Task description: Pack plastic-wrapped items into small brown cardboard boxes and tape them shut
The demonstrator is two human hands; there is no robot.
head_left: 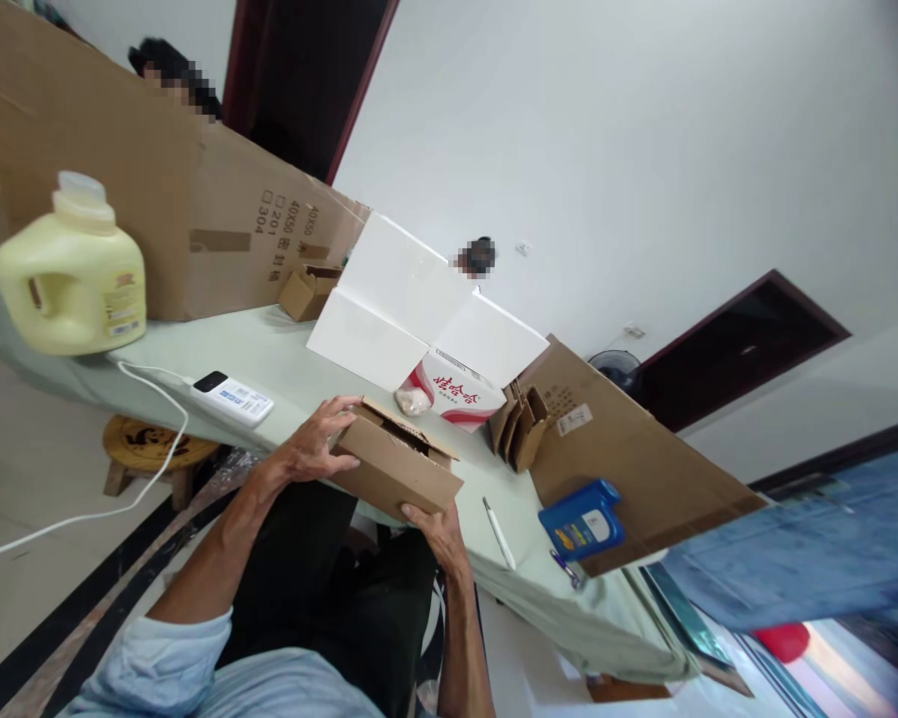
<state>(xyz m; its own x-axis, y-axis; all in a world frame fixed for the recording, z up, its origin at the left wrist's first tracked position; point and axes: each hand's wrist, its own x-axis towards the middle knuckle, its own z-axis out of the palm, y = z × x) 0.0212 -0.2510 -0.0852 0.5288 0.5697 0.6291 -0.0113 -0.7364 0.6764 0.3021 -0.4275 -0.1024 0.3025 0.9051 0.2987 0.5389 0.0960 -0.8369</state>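
A small brown cardboard box (396,467) with its top flaps open is held at the near table edge. My left hand (312,446) grips its left end, fingers curled over the rim. My right hand (435,527) holds the box from below at its right end, fingers tucked under it. Just beyond the box stands a red-and-white carton (455,394) with tall white flaps raised.
On the pale green table (269,349) lie a white power strip (231,397), a pen (499,533), a blue bottle (582,519), folded small boxes (519,424) and a yellow jug (75,269). Large cardboard sheets (157,189) stand behind. A wooden stool (150,451) sits below.
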